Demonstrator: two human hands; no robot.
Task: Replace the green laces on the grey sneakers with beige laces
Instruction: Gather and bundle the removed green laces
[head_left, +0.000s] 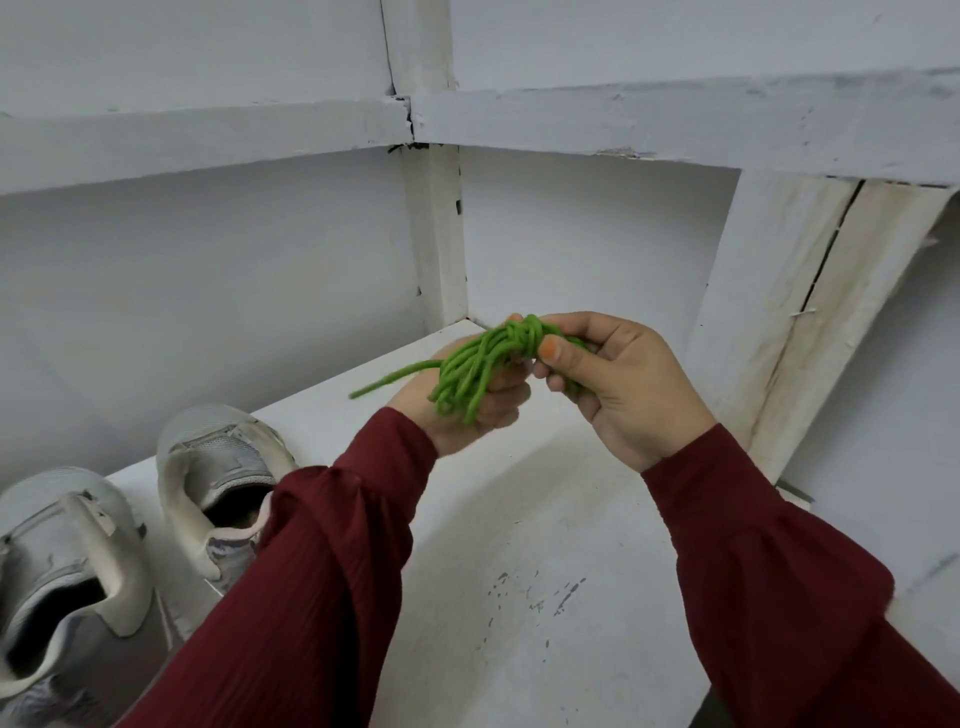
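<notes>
Grey sneakers (223, 467) are sitting unlaced, near left. Green laces (483, 364) are being cradled as a bundle in the curled left hand (467, 415), with the knotted end being pinched by the right hand (623, 384), likely to keep the coil tidy.

Raised left hand (470, 415) and right hand (631, 387), fingers (560, 354) curled round green laces (475, 366).

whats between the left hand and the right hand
A knotted bundle of green laces, held by the left hand and right hand, seen in the head view.

Two sneakers (156, 519) crowd the shelf's (519, 519) left side.
</notes>
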